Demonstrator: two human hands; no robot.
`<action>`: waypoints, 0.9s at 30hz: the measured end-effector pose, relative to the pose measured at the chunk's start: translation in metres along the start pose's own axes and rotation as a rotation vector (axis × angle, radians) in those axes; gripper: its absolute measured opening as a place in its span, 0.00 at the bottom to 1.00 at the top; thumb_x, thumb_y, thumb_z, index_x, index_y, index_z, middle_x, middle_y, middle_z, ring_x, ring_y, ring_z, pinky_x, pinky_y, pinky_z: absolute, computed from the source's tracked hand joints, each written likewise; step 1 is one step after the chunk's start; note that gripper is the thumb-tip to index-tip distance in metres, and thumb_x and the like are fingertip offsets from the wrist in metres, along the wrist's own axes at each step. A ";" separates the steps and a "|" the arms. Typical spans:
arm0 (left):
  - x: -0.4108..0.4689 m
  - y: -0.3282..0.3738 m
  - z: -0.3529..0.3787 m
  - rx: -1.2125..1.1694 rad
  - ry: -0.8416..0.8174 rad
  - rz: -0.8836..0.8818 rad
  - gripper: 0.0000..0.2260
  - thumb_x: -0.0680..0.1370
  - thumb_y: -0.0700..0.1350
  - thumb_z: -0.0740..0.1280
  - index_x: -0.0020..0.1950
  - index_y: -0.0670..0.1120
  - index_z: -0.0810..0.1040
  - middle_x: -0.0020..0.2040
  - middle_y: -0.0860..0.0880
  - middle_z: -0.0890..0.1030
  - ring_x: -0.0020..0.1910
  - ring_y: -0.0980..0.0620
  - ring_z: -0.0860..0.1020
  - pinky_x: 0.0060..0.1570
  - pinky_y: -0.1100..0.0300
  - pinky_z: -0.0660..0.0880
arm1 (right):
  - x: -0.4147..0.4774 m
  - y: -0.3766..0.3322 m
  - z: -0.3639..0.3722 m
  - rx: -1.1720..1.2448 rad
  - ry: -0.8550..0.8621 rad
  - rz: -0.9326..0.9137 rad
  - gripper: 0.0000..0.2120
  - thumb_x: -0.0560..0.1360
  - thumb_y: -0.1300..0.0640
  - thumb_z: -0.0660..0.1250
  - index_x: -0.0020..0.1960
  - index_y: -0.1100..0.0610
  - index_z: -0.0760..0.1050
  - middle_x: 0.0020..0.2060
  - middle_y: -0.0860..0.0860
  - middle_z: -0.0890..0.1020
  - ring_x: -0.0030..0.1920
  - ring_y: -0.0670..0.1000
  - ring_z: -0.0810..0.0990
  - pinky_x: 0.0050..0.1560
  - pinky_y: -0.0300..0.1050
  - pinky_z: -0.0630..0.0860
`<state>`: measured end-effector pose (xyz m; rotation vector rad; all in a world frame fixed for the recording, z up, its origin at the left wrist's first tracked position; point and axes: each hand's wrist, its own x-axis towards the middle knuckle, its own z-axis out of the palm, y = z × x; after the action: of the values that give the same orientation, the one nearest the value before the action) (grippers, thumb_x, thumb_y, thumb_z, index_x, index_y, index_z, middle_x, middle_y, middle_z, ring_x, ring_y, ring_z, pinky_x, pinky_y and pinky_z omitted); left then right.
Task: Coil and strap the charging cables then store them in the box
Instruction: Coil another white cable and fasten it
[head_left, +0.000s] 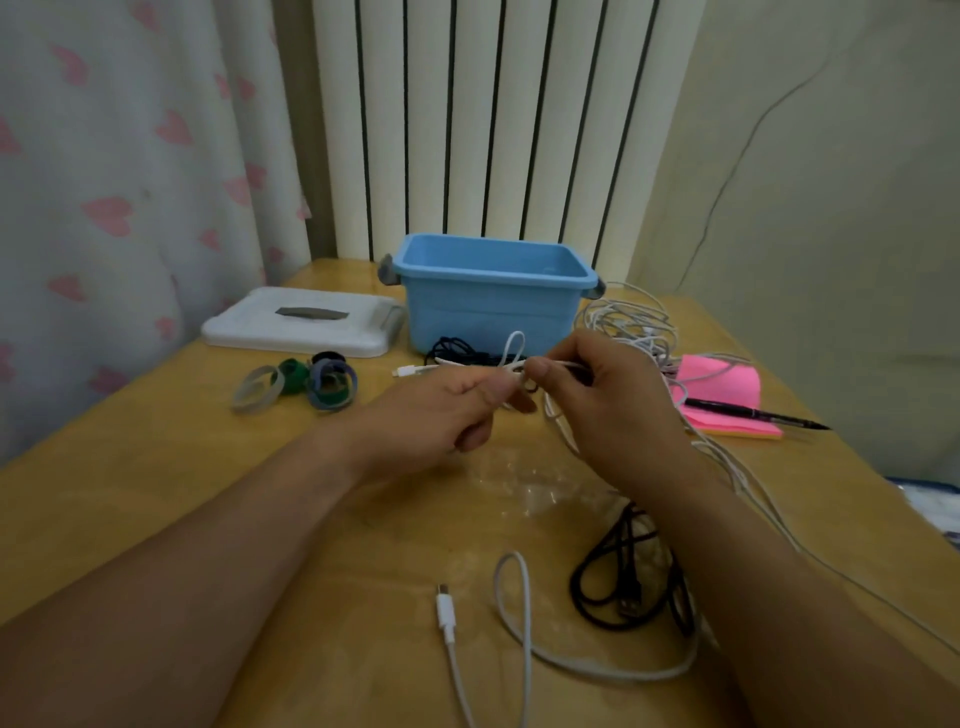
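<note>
1. Wooden table (130, 441) carries the open blue box (493, 312).
2. Just before the box, the left hand (441, 410) and the right hand (613, 410) each pinch the white cable (415, 370).
3. Keep the loops even and pinched; straps (311, 384) lie left of the box.

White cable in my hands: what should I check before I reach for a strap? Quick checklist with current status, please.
1. Grip on the white cable: ok, the left hand and right hand both pinch it.
2. Coil finished: not ok, only one small loop stands above the fingers.
3. Straps at hand: ok, piled on the table to the left of the left hand.
4. Blue box open: ok, its white lid lies beside it.
5. Room in the box: cannot tell, its floor is hidden from this view.
</note>
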<state>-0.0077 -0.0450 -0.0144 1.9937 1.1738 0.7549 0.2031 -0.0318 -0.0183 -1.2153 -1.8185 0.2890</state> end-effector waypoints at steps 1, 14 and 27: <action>0.000 -0.001 0.001 0.047 -0.011 -0.008 0.21 0.87 0.64 0.52 0.55 0.61 0.83 0.37 0.51 0.76 0.36 0.57 0.72 0.41 0.61 0.72 | 0.000 0.000 0.000 0.012 -0.016 -0.001 0.08 0.80 0.47 0.73 0.45 0.49 0.80 0.36 0.43 0.80 0.39 0.41 0.78 0.37 0.36 0.69; 0.004 0.005 0.000 -0.397 0.266 -0.073 0.17 0.89 0.56 0.57 0.45 0.50 0.70 0.32 0.52 0.68 0.29 0.54 0.64 0.27 0.60 0.62 | -0.001 -0.009 -0.006 0.136 -0.095 0.093 0.10 0.85 0.47 0.64 0.49 0.50 0.78 0.38 0.48 0.82 0.36 0.44 0.79 0.38 0.40 0.75; 0.006 0.011 0.029 -0.473 0.332 -0.143 0.24 0.88 0.62 0.53 0.61 0.46 0.80 0.48 0.47 0.84 0.44 0.55 0.83 0.44 0.60 0.79 | -0.017 -0.022 0.033 0.167 -0.121 0.025 0.08 0.84 0.52 0.69 0.47 0.52 0.79 0.38 0.44 0.84 0.36 0.41 0.83 0.35 0.38 0.78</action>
<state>0.0220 -0.0515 -0.0223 1.4160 1.1728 1.1954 0.1657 -0.0478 -0.0321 -1.1254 -1.8429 0.5281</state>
